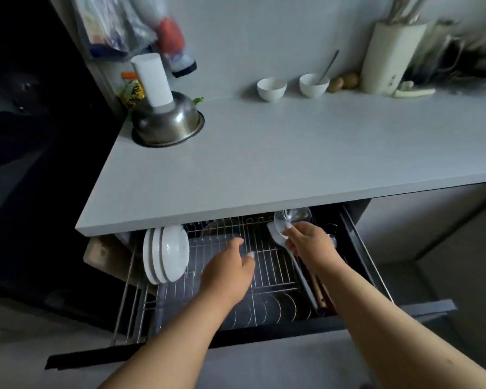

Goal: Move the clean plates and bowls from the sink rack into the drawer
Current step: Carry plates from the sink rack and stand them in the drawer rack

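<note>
1. In the head view, the fingers [288, 233] of our right hand [306, 242] pinched a clear glass bowl [291, 217] by its rim, tilted on edge with its mouth towards us, over the drawer [357, 248] rack, likely to slot it upright.
2. Our left hand [230, 265] hovered with fingers loosely spread, holding nothing, probably ready to steady.
3. White plates [166, 254] stood on edge at the left, faces pointing right.

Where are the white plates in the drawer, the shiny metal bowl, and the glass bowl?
white plates [166, 254], head view, on the front plate's face.
metal bowl [167, 123], head view, on its upturned side.
glass bowl [288, 219], head view, on its clear wall.
</note>
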`<state>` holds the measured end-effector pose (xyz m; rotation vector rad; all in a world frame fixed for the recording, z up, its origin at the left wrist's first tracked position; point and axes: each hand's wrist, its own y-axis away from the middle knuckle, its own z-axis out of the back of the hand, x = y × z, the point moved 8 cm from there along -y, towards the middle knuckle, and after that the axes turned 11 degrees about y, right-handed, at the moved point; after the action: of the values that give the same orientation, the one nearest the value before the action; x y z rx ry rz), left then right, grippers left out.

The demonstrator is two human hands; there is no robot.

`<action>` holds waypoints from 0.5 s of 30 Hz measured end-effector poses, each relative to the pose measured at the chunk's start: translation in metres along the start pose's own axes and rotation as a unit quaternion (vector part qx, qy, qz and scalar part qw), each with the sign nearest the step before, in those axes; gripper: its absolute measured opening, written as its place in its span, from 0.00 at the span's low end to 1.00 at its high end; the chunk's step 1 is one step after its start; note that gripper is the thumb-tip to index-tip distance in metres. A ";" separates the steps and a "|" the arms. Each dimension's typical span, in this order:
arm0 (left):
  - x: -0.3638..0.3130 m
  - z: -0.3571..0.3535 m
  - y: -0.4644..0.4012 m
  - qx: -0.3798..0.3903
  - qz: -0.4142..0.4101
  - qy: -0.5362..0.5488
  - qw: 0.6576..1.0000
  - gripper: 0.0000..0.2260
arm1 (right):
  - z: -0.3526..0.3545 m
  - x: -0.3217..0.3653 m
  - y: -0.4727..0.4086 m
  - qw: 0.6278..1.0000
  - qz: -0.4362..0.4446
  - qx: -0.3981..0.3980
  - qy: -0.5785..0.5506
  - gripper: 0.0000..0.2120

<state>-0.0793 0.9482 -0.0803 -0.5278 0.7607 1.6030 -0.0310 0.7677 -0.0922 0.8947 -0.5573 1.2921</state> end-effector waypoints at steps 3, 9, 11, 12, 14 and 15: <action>-0.043 -0.022 -0.008 0.015 -0.028 -0.013 0.999 0.19 | 0.043 -0.022 0.000 0.999 -0.012 -0.034 -0.017 0.16; -0.138 -0.089 -0.027 0.044 -0.080 -0.039 0.995 0.18 | 0.145 -0.073 -0.009 0.994 -0.048 -0.092 -0.039 0.16; -0.170 -0.116 -0.032 0.057 -0.094 -0.040 0.993 0.19 | 0.182 -0.093 -0.010 0.992 -0.055 -0.107 -0.024 0.17; -0.186 -0.131 -0.034 0.067 -0.098 -0.041 0.992 0.19 | 0.200 -0.103 -0.010 0.992 -0.058 -0.114 -0.024 0.18; -0.218 -0.162 -0.038 0.084 -0.111 -0.044 0.989 0.20 | 0.239 -0.126 -0.008 0.988 -0.067 -0.131 -0.036 0.17; -0.236 -0.179 -0.040 0.089 -0.121 -0.048 0.987 0.20 | 0.260 -0.139 -0.007 0.986 -0.072 -0.141 -0.042 0.16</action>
<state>-0.0136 0.6597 -0.0419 -0.3941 0.7312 1.3121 -0.0230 0.4746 -0.0572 0.7404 -0.7102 1.0183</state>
